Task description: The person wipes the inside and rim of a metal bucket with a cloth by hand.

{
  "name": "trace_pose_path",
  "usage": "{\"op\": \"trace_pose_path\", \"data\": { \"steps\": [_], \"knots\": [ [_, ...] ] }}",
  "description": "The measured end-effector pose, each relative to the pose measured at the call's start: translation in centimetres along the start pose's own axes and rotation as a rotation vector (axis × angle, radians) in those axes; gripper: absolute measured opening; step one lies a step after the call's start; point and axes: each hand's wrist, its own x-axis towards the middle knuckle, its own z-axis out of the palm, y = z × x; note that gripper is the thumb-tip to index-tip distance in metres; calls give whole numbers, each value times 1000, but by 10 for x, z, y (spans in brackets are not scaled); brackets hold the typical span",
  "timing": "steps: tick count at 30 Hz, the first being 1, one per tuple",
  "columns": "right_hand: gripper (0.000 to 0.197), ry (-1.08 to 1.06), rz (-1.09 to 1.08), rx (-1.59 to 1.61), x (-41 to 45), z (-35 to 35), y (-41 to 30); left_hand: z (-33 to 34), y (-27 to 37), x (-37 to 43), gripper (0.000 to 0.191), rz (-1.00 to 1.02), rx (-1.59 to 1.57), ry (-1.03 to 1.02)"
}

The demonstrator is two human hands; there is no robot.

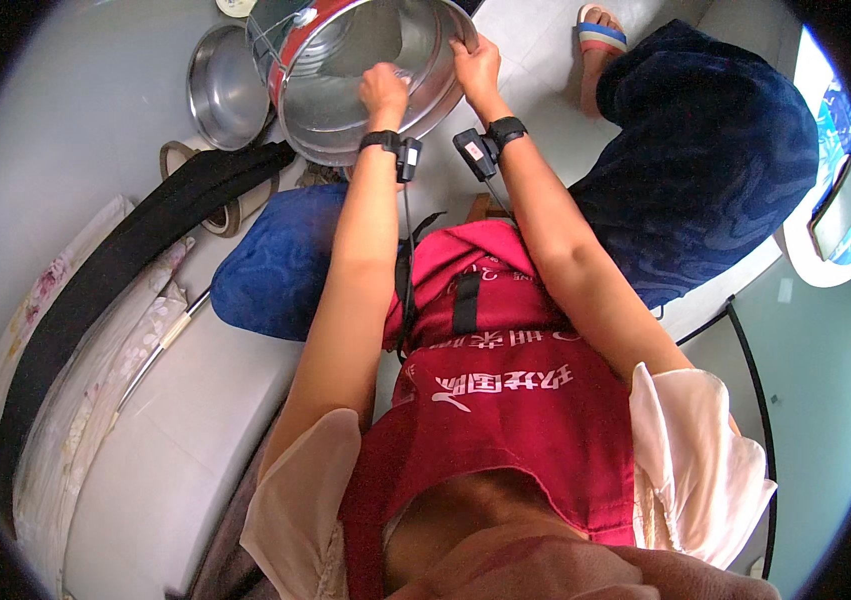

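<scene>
A large, shiny metal pot (354, 127), red and dark green outside with a wire bail, lies tilted with its mouth towards me at the top of the head view. My right hand (478, 67) grips its rim at the right. Curled fingers form my left hand (384, 94) at the pot's opening, against its inside; a small pale bit shows beside them, but what they hold is not clear. Each wrist wears a black strap with a small box and cable. Left of the pot stands a round stainless steel basin (229, 86).
Below the basin are a cream cylindrical object (238, 202) and a long black cloth (140, 217) beside floral fabric (57, 277). A metal pole (162, 345) leans on the left. At far right, a phone (838, 206) lies on a white-rimmed blue surface. My sandalled foot (601, 37) rests on the tiles.
</scene>
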Motion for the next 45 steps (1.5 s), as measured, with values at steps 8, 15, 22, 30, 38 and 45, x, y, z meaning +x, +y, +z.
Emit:
{"op": "trace_pose_path", "data": {
  "steps": [8, 15, 22, 30, 38, 45],
  "knots": [
    [23, -6, 2, 48, 5, 7, 1, -17, -56, 6, 17, 40, 200, -172],
    [23, -8, 27, -46, 5, 7, 7, -29, -47, -6, 19, 187, -76, -279],
    [23, -8, 39, -31, 6, 4, 9, -36, -34, -14, 22, 197, -52, -254],
    [23, -10, 69, -100, 7, 5, 10, -32, -36, -21, 15, 395, 107, -194],
    [22, -19, 100, -103, 8, 4, 7, -30, -38, -22, 12, 455, 90, -172],
    [25, -29, 15, 20, 5, 4, 12, -32, -25, -11, 13, 372, 180, -250]
  ]
}}
